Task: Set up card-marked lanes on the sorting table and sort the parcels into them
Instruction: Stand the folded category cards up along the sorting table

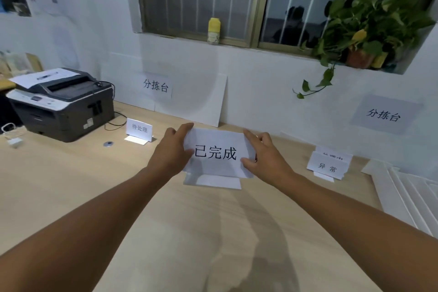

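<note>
A white folded card printed 已完成 (pixel 219 156) stands upright at the middle of the wooden sorting table (pixel 94 185). My left hand (pixel 171 149) grips its left edge, thumb in front and fingers over the top corner. My right hand (pixel 265 154) pinches its right edge the same way. A smaller card reading 待处理 (pixel 139 128) stands at the left. To the right stands a card reading 异常 (pixel 327 166), with another card (pixel 335 153) partly hidden behind it. White flat parcels (pixel 407 194) lie fanned out at the right edge.
A grey printer (pixel 62 104) with a sheet on top sits at the table's left end, cables trailing beside it. A white board (pixel 201 99) leans on the wall behind. Wall signs read 分拣台 (pixel 383 115). A potted plant (pixel 362 31) and a yellow bottle (pixel 214 31) stand on the window sill.
</note>
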Available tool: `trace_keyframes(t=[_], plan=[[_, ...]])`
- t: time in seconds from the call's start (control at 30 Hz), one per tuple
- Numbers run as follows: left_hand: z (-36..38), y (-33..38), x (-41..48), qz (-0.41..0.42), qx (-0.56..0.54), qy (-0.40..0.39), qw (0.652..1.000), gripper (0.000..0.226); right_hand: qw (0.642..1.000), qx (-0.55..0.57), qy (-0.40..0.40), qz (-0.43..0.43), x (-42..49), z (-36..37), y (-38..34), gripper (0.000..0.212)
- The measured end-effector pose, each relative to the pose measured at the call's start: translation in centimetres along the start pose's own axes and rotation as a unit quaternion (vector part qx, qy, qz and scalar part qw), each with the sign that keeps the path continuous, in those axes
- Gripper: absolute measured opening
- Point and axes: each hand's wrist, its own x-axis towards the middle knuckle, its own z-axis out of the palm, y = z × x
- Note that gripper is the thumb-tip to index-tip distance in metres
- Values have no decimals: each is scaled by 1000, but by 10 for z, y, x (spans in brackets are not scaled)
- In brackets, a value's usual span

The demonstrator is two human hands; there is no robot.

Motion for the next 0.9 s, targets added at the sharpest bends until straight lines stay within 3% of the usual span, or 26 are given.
trace_keyframes(t=[0.3, 0.7, 0.9], plan=[[-16, -94, 31, -27, -1, 0, 1000, 72, 1000, -10, -10, 15, 48, 70, -55, 71], [72, -205, 179, -6, 4, -68, 998, 69, 997, -1, 9, 82, 175, 194, 5, 66], [114, -234, 249, 37, -19, -81, 996, 56, 989, 5, 45, 140, 233, 230, 35, 60]])
